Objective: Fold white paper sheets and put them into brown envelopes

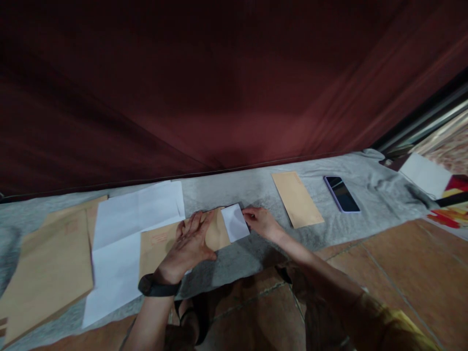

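A brown envelope [158, 246] lies flat on the grey cloth, with a white folded paper [236, 223] sticking out of its right end. Pressed flat across the envelope is my left hand [193, 239], fingers spread, a black band on its wrist. My right hand [260, 220] has its fingers closed in a pinch at the right edge of the white paper; the fingertips are partly hidden there. Under the envelope's left end lie white paper sheets [120, 253] with fold creases.
Large brown envelopes [54, 268] are stacked at the left. A smaller brown envelope [297, 200] and a phone [342, 194] rest on the grey cloth [252, 183] to the right. A dark red curtain [234, 97] hangs behind; a tiled floor [402, 258] lies in front.
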The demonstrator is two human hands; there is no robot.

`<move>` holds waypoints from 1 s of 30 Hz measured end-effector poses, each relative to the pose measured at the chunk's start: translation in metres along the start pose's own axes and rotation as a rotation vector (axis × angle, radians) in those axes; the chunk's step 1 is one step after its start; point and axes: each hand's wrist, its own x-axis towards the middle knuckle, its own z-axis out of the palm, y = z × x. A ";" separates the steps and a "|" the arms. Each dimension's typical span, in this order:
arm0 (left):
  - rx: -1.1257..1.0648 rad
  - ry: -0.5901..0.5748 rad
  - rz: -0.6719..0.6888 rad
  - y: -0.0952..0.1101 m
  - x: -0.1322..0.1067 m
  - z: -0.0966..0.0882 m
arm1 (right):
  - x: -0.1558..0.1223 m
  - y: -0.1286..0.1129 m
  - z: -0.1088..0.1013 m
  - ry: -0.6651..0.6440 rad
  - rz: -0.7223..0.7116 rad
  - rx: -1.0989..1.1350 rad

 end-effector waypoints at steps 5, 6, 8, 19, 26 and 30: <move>0.002 0.006 0.008 -0.002 0.001 0.002 | -0.003 -0.005 0.002 -0.017 -0.062 -0.028; 0.003 0.005 0.004 -0.002 0.001 0.002 | -0.003 -0.006 0.003 -0.022 -0.062 -0.038; 0.007 0.008 0.001 -0.002 0.001 0.001 | -0.004 -0.008 0.004 -0.031 -0.065 -0.057; 0.022 -0.020 -0.019 0.003 0.000 -0.003 | -0.006 -0.016 0.005 -0.072 -0.101 -0.082; 0.009 -0.010 -0.014 0.003 0.000 -0.004 | -0.010 -0.021 0.007 -0.070 -0.071 -0.122; 0.018 -0.004 -0.012 0.004 0.000 -0.004 | -0.009 -0.019 0.008 -0.080 -0.070 -0.114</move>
